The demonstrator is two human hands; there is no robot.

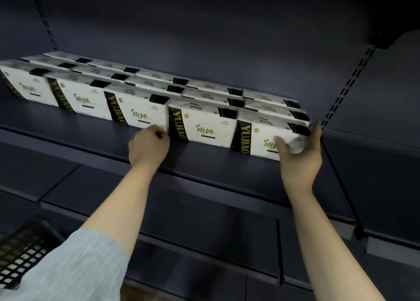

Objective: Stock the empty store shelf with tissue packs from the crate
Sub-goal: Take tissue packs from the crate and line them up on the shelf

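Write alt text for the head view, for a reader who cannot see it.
A person's right hand grips the rightmost front tissue pack on a dark store shelf, while the left hand, fingers curled, touches the front row further left. White packs fill three rows; a dark crate sits at lower left.

Two bare forearms in view. Left arm (106,214): short sleeve (75,269) of light grey, finely ribbed fabric, ending above the elbow. Right arm (327,239): no sleeve visible in frame. Left hand (147,147) and right hand (300,157) carry no gloves, rings or watch.
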